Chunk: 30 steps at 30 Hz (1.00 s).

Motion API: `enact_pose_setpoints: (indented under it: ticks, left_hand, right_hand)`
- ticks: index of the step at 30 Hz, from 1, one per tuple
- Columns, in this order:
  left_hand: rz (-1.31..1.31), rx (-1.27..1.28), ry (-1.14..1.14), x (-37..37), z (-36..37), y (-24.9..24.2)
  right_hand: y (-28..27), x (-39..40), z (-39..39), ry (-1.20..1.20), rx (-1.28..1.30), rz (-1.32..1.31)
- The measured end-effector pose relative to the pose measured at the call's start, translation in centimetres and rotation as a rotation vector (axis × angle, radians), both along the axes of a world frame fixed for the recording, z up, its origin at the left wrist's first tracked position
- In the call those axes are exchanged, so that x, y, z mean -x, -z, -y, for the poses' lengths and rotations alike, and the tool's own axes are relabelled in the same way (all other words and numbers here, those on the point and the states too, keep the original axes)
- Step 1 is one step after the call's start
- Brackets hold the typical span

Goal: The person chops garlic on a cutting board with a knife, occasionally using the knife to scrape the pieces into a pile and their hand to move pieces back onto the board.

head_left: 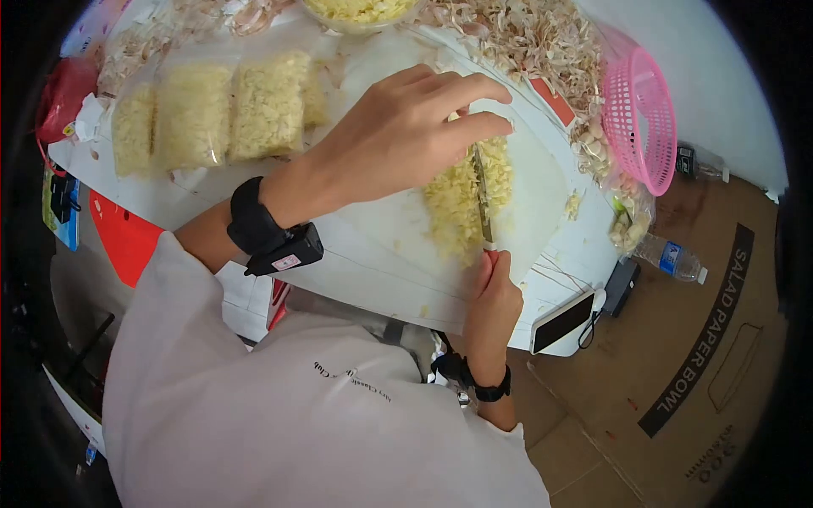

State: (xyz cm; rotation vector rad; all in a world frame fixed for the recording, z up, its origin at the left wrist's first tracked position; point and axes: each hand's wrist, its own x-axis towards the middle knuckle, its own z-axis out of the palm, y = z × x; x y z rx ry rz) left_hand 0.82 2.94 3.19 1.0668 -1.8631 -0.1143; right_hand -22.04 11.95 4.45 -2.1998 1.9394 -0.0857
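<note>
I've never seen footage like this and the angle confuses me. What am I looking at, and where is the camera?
There is no machine here, just a person's bare hands. The one picture comes from a camera worn on their head, looking down past their own shirt. The right hand grips a knife, its blade lying across chopped garlic on a pale board. The left hand reaches over near the blade's far end; whether it touches is hard to tell. Around them are filled bags, a bowl of more pieces, papery skins, a pink basket and a phone.
</note>
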Motion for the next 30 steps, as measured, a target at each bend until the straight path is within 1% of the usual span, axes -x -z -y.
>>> enact_pose_setpoints:
  ticks: [3, 5, 7, 8, 10, 11, 13, 17, 19, 20, 22, 26, 30]
  left_hand:
    - [-0.029, -0.049, -0.004, 0.2, -0.4, -0.3]
    - [-0.025, -0.038, 0.004, -0.1, -0.2, 0.0]
    - [-0.022, -0.031, 0.001, -0.1, -0.2, 0.2]
    - [-0.025, -0.031, -0.001, -0.1, -0.1, 0.3]
    - [-0.03, -0.033, -0.015, -0.3, 0.1, 0.3]
    - [-0.015, -0.049, -0.017, -0.3, 0.0, 0.3]
    - [-0.001, -0.072, -0.02, -0.3, -0.1, 0.5]
    - [0.062, -0.095, -0.017, -0.3, 0.2, 1.3]
    - [0.089, -0.098, -0.012, -0.3, 0.2, 1.6]
    - [0.091, -0.109, -0.003, -0.2, 0.1, 1.7]
    - [0.09, -0.124, 0.012, -0.1, 0.2, 1.9]
    - [0.102, -0.146, 0.042, -0.2, 0.2, 1.9]
    - [0.12, -0.146, 0.004, -0.2, 0.2, 1.7]
  right_hand:
    - [0.5, 0.2, 0.2, -0.029, 0.025, -0.006]
    - [0.4, 0.5, 0.5, -0.032, 0.033, -0.018]
    - [-0.5, 0.9, 1.1, -0.039, -0.087, 0.062]
    - [-0.9, 0.9, 1.0, -0.04, -0.087, 0.055]
    - [-1.8, 0.8, 0.9, 0.024, -0.066, 0.211]
    - [-2.3, 0.6, 0.7, 0.018, -0.075, 0.206]
    - [-2.8, -0.2, 0.0, 0.083, -0.056, 0.228]
    - [-1.7, -0.7, -0.2, 0.091, -0.061, 0.219]
    - [-1.2, -0.8, -0.1, 0.099, -0.119, 0.118]
    - [-0.7, -0.7, -0.2, 0.099, -0.124, 0.116]
    - [0.2, -0.5, -0.3, 0.064, -0.076, 0.045]
    - [0.3, -0.5, 0.2, 0.042, -0.066, 0.017]
    - [-0.5, -0.1, 0.4, 0.037, -0.089, 0.087]
